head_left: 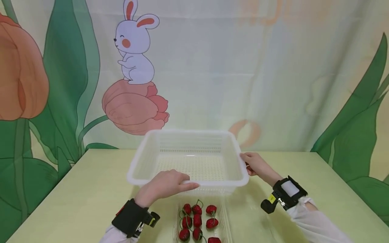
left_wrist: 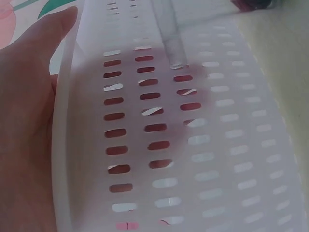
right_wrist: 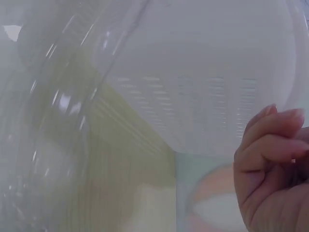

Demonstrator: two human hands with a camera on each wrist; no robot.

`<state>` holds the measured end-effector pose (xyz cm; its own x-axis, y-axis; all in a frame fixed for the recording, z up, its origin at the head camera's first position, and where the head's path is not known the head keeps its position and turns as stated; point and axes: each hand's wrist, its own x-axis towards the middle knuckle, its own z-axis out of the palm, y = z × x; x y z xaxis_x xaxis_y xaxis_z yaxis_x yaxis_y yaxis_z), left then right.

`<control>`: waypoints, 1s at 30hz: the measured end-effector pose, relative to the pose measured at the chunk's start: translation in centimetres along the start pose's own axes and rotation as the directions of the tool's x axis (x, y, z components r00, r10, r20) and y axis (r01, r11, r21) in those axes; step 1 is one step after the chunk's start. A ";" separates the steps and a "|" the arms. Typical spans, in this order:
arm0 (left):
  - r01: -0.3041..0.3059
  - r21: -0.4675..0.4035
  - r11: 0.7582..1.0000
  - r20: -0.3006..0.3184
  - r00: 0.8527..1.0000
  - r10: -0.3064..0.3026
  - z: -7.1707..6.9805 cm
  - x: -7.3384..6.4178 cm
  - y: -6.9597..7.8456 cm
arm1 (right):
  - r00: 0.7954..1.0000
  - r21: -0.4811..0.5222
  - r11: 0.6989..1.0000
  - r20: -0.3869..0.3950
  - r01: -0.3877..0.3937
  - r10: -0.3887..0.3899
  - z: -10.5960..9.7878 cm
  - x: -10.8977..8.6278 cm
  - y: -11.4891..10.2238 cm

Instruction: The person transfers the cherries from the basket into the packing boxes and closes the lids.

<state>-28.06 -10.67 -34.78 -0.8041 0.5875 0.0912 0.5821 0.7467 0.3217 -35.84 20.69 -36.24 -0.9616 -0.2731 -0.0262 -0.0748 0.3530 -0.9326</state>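
Note:
A white slotted plastic basket (head_left: 188,183) is held in both hands just behind a clear tray. My left hand (head_left: 165,184) reaches over its near rim, thumb along the rim; the fingers inside show as dark pink through the slots of the wall (left_wrist: 203,183) in the left wrist view. At the right end of the rim, my right hand (head_left: 256,163) grips with curled fingers. The right wrist view has those fingers (right_wrist: 270,145) right at the basket's edge. Red cherries (head_left: 197,221) with green stems lie in rows in the tray (head_left: 226,229) below.
A clear plastic lid (head_left: 249,216) lies to the right of the tray, close below my right forearm. The pale yellow table (head_left: 97,189) ends against a printed curtain (head_left: 206,67) with a rabbit and tulips. Both wrists wear black camera straps (head_left: 130,217).

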 end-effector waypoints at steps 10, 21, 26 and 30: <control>-0.009 0.014 1.000 0.008 1.000 0.009 -0.1 -0.4 0.4 | 0.997 0.070 0.997 0.074 0.011 -0.016 2.6 0.8 -1.1; -0.064 -0.030 0.997 0.029 0.997 0.065 0.5 0.0 1.4 | 0.986 0.071 0.997 0.165 -0.018 0.006 7.3 1.3 -3.5; -0.065 -0.025 0.998 0.034 0.997 0.066 0.6 0.0 1.2 | 0.986 0.058 0.998 0.163 -0.035 0.025 7.7 1.5 -3.8; -0.077 0.025 0.997 0.011 0.997 0.076 0.6 0.0 1.1 | 0.983 0.037 0.998 0.178 -0.054 0.047 7.4 1.4 -3.7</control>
<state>-27.33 -9.61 -35.02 -0.7559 0.6462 0.1052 0.6449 0.7071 0.2899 -34.96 12.33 -35.49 -0.9017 -0.4114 -0.1334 -0.0130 0.3341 -0.9425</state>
